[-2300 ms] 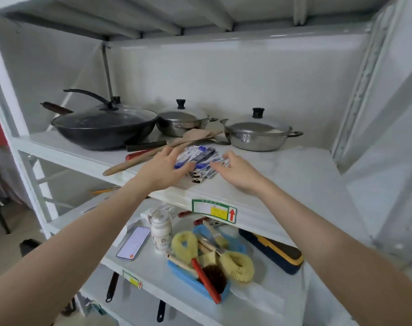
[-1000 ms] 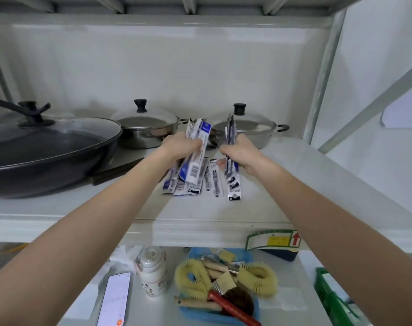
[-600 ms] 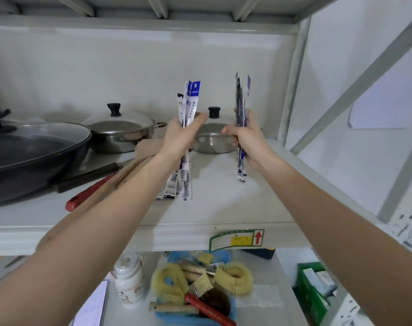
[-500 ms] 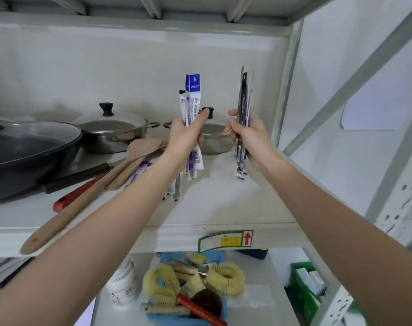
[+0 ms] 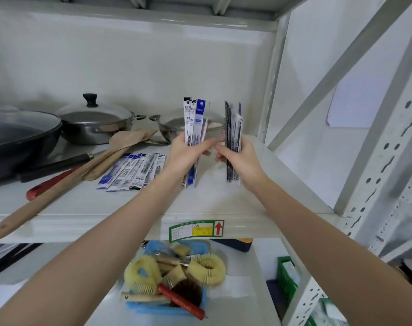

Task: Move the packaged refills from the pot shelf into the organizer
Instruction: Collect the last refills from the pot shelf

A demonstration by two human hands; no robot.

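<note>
Head view: left hand (image 5: 188,154) and right hand (image 5: 241,158) each pinch an upright sheaf of refills (image 5: 194,123) mid-length above the shelf (image 5: 200,201). They look light, thin and slippery, so a firm mid-length pinch suits; more packs (image 5: 132,171) lie near the front edge.

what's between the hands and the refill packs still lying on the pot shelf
Nothing visible blocks the loose refill packs, which lie just left of the left hand; wooden spatulas only border them. Both the left and right hand already hold bundles.
</note>
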